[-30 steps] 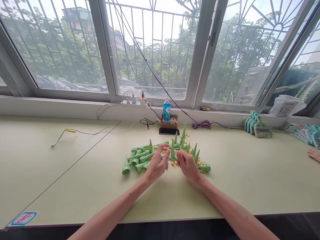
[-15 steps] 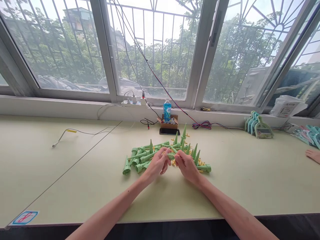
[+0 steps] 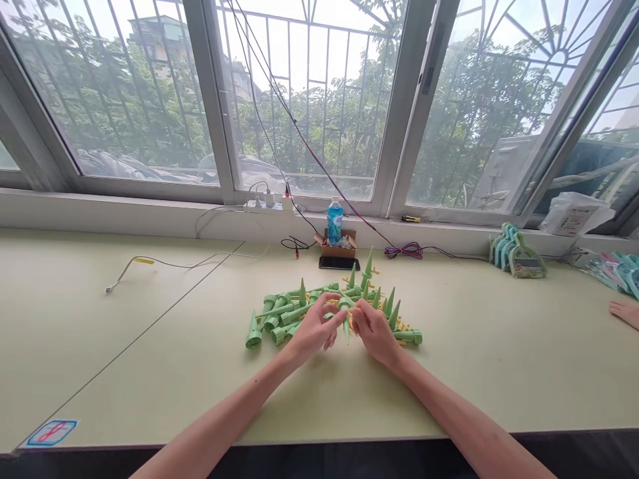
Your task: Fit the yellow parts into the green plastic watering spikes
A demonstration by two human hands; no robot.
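Observation:
A green plastic spike point(image 3: 346, 327) with a wider ribbed collar points downward between my two hands. My left hand point(image 3: 313, 327) grips it at the collar, thumb and forefinger around it. At its right side, my right hand point(image 3: 374, 330) is closed in a pinch, fingertips close to the collar; what they pinch is hidden. Right behind my hands lies a pile of similar green spikes point(image 3: 279, 311), some on their sides and some standing point up. Small yellow plastic pieces point(image 3: 403, 327) are mixed in on the right of the pile.
Behind the pile, a phone point(image 3: 339, 263) lies before a small cardboard box point(image 3: 338, 251) holding a blue-labelled bottle point(image 3: 335, 223). Cables point(image 3: 404, 250) run along the wall. Green and blue hanger-like items point(image 3: 516, 251) stand at right, near another person's hand point(image 3: 625, 313).
The spike between my hands has turned so that its point faces down toward the table. My left fingers have opened out around its collar. My right hand has barely moved.

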